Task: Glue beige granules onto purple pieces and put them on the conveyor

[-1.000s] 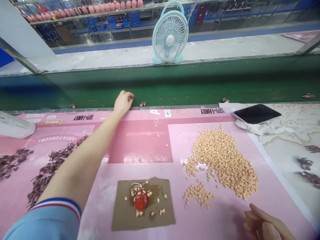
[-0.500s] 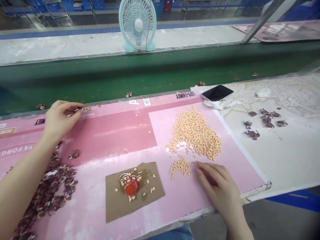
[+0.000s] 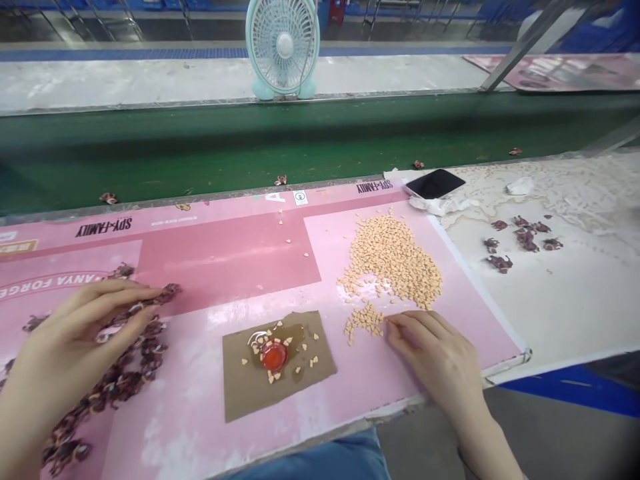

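On the pink mat point(image 3: 225, 267), the left hand point(image 3: 85, 333) had dropped to the dark pieces point(image 3: 145, 347) — grip curled, hold unclear — while the right hand point(image 3: 430, 353) (half open) lay just beside the peach heap point(image 3: 364, 323).

Bare left hand point(image 3: 75, 340), bare right hand point(image 3: 435, 353), slender fingers point(image 3: 410, 327), bare forearm point(image 3: 485, 427), blue trousers over the lap point(image 3: 310, 461)

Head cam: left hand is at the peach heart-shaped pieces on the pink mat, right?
No. In the head view it's the right hand at the peach heart-shaped pieces on the pink mat. The left hand is at the dark red dried pieces.
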Demonstrator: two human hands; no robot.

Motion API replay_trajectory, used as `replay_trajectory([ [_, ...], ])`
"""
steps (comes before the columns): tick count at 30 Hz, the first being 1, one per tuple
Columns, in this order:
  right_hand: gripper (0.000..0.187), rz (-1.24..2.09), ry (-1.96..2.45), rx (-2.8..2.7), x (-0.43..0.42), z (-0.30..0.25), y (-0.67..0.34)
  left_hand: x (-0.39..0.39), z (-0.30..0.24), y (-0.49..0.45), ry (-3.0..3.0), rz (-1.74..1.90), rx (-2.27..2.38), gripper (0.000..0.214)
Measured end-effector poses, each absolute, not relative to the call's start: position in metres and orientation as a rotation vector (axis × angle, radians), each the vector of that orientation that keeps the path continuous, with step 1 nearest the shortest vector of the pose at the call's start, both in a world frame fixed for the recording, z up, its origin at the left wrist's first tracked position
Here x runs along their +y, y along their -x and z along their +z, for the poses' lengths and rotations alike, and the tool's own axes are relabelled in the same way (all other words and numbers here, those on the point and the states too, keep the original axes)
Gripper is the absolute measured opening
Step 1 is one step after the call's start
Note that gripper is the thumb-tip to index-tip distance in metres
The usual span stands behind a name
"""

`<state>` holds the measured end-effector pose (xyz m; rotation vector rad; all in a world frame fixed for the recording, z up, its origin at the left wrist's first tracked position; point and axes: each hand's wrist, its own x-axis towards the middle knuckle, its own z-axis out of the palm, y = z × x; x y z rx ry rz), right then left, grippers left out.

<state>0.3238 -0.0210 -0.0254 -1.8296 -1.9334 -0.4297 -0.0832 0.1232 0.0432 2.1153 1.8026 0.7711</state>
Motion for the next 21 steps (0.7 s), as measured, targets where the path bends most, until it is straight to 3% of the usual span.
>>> replay_trajectory([
  [7,0.016,-0.112,1.706,-1.713,-0.027,-0.016,-0.302,0.076,0.024,0.069,-1.82,0.949,1.63,0.019],
  [15,0.017,0.334,1.194,-1.805,-0.005,0.013,-0.227,0.034,0.023,0.025,-1.67,1.019,1.238,0.007],
  [21,0.018,0.429,1.077,-1.709,-0.005,0.02,-0.189,0.008,0.023,-0.004,-1.555,1.034,1.044,0.026],
])
